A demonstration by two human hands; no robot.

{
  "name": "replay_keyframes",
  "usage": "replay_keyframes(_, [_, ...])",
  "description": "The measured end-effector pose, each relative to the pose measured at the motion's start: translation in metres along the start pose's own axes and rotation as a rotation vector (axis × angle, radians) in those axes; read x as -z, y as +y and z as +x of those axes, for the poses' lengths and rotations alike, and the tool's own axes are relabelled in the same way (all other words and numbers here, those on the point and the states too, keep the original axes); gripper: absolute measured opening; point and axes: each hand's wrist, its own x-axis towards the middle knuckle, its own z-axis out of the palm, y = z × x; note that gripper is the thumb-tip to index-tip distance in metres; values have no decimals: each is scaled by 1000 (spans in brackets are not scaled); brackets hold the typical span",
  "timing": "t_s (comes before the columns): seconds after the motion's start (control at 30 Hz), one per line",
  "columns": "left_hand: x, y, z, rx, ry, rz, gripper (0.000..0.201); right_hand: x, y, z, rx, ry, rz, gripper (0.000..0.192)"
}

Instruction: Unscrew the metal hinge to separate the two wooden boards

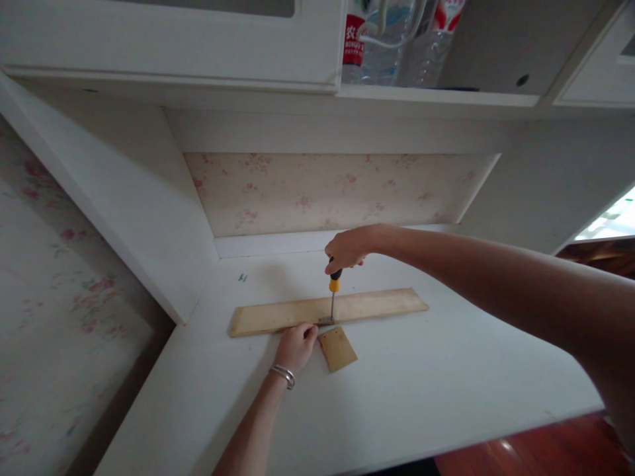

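The white desk top (421, 390) was seen to carry the work. Nearest the camera, the left hand (296, 346), with a silver bracelet (284, 375) worn at the wrist, was laid against the near edge of a long, flat, pale wooden strip (367, 305); its fingers were curled narrow and pressed at the strip, beside a small metal bracket (326, 321). Just beside this hand, a small square of tan wood (337, 348) was lying on the desk, its corner near the bracket.

Above the bracket, a screwdriver with a black-and-yellow handle (335, 279) was held upright, its steel shaft set down onto the bracket. The right hand (347, 248) was closed around the top of the handle in a full grip.

The fastening was judged to be under way: the tip was seated, but whether the screw was fully driven could not be told. The small square was judged not yet joined firmly.

Farther back, floral wallpaper (327, 192) was visible behind the desk, and plastic bottles (391, 43) were stood on the upper shelf.
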Motion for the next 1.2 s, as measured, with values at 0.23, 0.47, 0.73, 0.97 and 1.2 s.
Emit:
replay_keyframes(0.23, [2,3,0,52,-2,-3,53,2,-3,-3,-93,-71,69,65])
replay_keyframes(0.47, [3,0,4,246,0,-8,62,1,-1,-10,35,-10,115,61])
replay_keyframes(0.73, [3,0,3,270,-39,-40,59,-2,0,-9,-2,-11,88,48])
replay_keyframes(0.97, [3,-1,3,270,-45,-29,60,-1,-4,-13,-92,-26,24,59])
replay_keyframes(1.2, [3,-1,4,263,-61,-17,61,-2,-3,-12,-22,-3,76,62])
